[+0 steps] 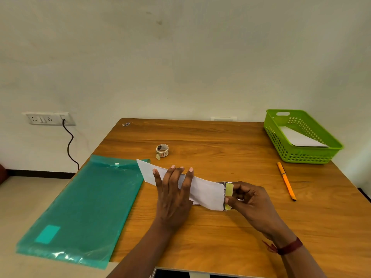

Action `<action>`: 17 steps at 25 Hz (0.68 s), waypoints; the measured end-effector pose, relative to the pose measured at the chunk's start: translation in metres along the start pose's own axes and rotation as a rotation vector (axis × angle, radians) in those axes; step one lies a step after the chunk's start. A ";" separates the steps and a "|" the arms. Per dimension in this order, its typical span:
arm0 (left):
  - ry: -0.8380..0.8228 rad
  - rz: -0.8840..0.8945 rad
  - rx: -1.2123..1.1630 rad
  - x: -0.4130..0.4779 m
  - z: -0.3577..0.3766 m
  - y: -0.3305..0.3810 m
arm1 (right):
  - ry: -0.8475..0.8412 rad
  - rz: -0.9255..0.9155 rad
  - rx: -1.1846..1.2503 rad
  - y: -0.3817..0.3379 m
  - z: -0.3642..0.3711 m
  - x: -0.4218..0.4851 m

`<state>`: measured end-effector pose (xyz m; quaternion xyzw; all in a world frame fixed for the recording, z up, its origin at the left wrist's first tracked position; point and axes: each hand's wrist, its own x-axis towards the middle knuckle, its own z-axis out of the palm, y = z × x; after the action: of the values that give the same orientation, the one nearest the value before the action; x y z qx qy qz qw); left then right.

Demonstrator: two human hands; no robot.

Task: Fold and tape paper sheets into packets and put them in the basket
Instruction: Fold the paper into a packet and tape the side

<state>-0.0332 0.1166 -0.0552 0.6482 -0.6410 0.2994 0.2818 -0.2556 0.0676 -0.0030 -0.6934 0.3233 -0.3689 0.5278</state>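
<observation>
While folded paper sheet (204,192) was pressed by left hand (172,197), fingers spread, yellow tape strip (229,190) was pinched by right hand (253,201).

On the desk (220,237), the left hand (172,193) presses flat with straight fingers on a folded paper (204,192) near the front edge. The right hand (251,203) pinches a yellow strip of tape (228,192) against the paper's right end. A tape roll (162,150) sits mid-desk. A green basket (301,155) holding a white packet (301,138) stands at the far right corner, with an orange pen (286,180) near it. A teal folder (84,207) overhangs the left edge.
</observation>
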 end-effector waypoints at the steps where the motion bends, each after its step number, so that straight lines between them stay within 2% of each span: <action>1: 0.002 0.000 0.000 0.000 0.001 0.000 | 0.009 0.001 -0.016 0.001 0.001 0.001; 9: -0.001 -0.012 0.015 -0.002 -0.002 -0.001 | -0.062 -0.036 -0.116 0.002 0.022 0.004; 13: -0.042 -0.007 0.041 0.000 -0.002 -0.001 | 0.159 -0.095 -0.186 0.014 0.019 0.008; 17: -0.092 0.019 0.059 0.001 -0.002 0.000 | 0.271 -0.220 -0.356 0.023 0.013 0.011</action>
<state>-0.0330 0.1179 -0.0530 0.6632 -0.6501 0.2910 0.2299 -0.2406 0.0594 -0.0253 -0.7507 0.3735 -0.4509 0.3060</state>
